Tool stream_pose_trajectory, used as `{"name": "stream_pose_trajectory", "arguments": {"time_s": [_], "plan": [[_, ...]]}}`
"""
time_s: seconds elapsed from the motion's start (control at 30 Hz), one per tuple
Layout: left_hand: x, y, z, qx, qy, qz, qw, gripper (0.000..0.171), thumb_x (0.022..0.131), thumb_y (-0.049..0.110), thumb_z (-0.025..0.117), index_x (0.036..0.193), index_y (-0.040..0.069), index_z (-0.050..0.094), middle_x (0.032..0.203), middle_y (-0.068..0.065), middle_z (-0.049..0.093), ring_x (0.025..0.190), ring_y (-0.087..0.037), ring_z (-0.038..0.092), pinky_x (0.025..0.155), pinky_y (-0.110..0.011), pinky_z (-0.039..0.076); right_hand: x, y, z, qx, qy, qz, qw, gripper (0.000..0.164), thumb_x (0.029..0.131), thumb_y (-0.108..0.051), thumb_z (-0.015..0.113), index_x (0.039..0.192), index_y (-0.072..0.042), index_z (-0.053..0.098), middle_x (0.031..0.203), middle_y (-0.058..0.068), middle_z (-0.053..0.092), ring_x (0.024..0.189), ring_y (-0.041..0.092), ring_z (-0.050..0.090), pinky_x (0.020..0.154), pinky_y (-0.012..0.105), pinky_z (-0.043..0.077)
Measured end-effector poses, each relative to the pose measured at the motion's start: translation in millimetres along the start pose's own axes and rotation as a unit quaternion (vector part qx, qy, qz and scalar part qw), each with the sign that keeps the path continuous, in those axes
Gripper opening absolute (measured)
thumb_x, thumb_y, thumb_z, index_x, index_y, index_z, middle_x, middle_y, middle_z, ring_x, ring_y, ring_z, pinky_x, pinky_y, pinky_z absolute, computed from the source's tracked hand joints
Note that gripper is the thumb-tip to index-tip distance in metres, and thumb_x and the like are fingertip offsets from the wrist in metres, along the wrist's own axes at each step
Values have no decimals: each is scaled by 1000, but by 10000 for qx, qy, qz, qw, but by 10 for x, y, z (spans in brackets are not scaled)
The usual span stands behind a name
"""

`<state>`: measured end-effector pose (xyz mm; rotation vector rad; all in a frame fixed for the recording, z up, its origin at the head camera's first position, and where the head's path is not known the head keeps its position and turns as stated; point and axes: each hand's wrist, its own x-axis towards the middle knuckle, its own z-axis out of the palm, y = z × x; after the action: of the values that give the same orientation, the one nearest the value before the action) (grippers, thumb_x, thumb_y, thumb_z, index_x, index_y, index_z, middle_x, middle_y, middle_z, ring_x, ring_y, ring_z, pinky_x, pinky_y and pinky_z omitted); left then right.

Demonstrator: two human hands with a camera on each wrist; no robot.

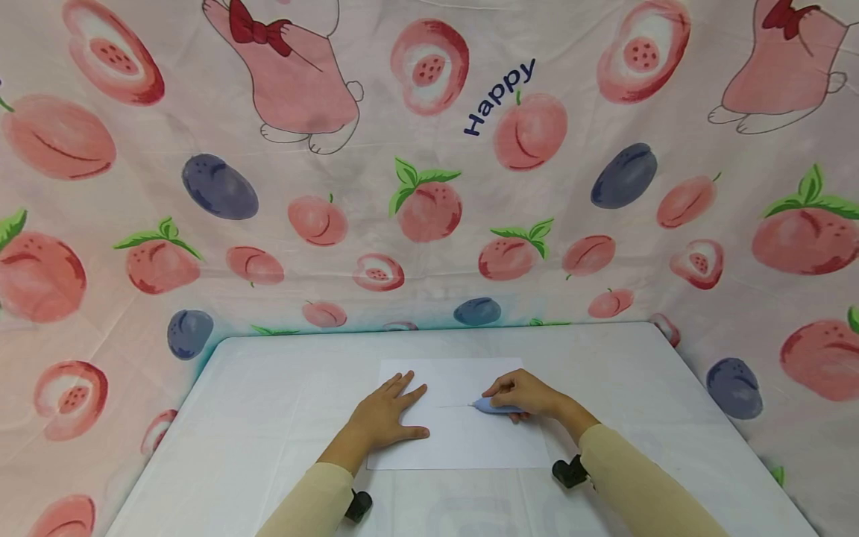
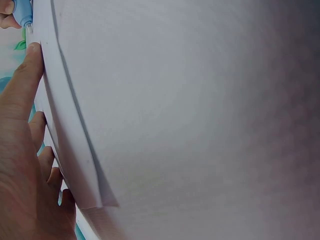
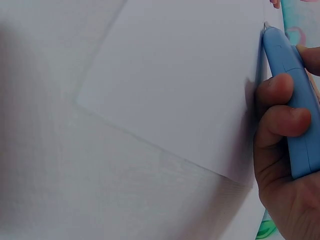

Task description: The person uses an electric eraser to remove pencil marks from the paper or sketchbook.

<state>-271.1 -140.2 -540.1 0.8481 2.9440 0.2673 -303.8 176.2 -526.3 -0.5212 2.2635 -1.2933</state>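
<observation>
A sheet of white paper [image 1: 456,447] lies on the white-covered table. My left hand [image 1: 385,414] rests on its left part with fingers spread; in the left wrist view the hand [image 2: 25,145] is seen along the paper's edge. My right hand [image 1: 526,393] grips a thick blue pen-shaped tool [image 1: 495,406], its tip pointing left and down at the paper. In the right wrist view, fingers curl round the blue body of this tool [image 3: 292,90], which has a small narrow tip. A thin line [image 1: 452,406] runs across the paper from the tip toward the left hand.
The white table [image 1: 268,418] reaches out on all sides of the paper. Behind it hangs a pink curtain [image 1: 429,142] printed with peaches, plums and rabbits. Dark wrist devices [image 1: 570,471] sit below the sleeves.
</observation>
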Motion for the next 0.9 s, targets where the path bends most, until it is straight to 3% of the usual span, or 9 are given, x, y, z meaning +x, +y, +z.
{"name": "stream_pose_trajectory", "arguments": {"time_s": [0.9], "plan": [[-1, -8, 8, -130, 55, -1, 9999, 84, 72, 74, 46, 140, 27, 34, 148, -3, 18, 134, -24, 15, 101, -46, 27, -11, -20, 33, -26, -149, -35, 9999, 19, 85, -23, 63, 101, -16, 68, 54, 11, 56, 41, 15, 45, 38, 23, 36]]}}
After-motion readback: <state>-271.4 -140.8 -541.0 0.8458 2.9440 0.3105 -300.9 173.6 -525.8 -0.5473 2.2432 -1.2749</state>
